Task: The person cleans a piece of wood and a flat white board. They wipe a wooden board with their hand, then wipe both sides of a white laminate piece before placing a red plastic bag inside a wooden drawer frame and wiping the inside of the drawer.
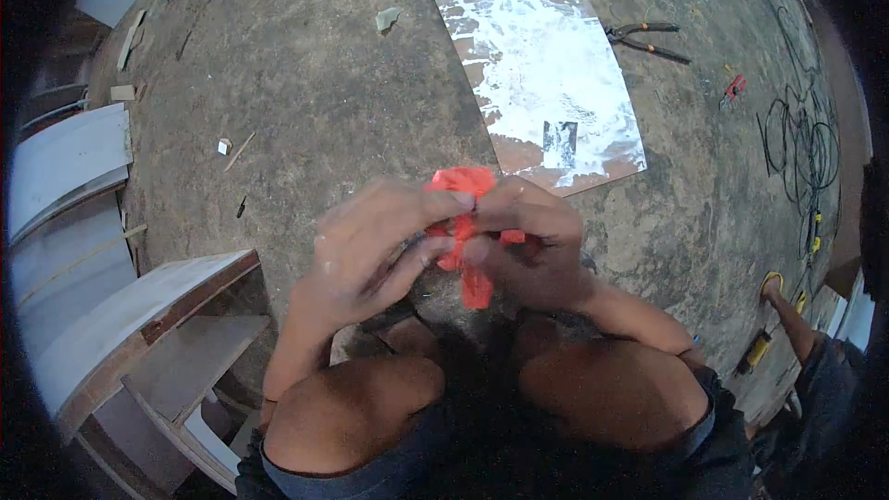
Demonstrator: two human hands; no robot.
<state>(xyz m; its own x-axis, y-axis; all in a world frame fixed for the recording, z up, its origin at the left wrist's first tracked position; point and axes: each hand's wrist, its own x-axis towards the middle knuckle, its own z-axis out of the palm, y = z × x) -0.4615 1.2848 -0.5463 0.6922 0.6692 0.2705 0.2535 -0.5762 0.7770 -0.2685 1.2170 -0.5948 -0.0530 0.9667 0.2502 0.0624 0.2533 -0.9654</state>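
A crumpled bright red piece of thin, plastic-like material (476,287) is held between my two hands above the floor, in front of my knees. My left hand (375,245) pinches it from the left with thumb and forefinger. From the other side, my right hand (532,241) pinches it too, and a bit of red shows by its curled fingers. Part of the piece spreads out above my fingertips and a strip hangs below them. My fingers hide its middle, so its exact kind cannot be made out.
Ahead lies a white-smeared brown board (556,65) with a small dark patch, beside orange-handled pincers (648,40). Red-handled pliers (734,88) and coiled black cable (801,139) lie right. Wooden panels (199,361) stand left. Another person's leg (795,315) is at the right.
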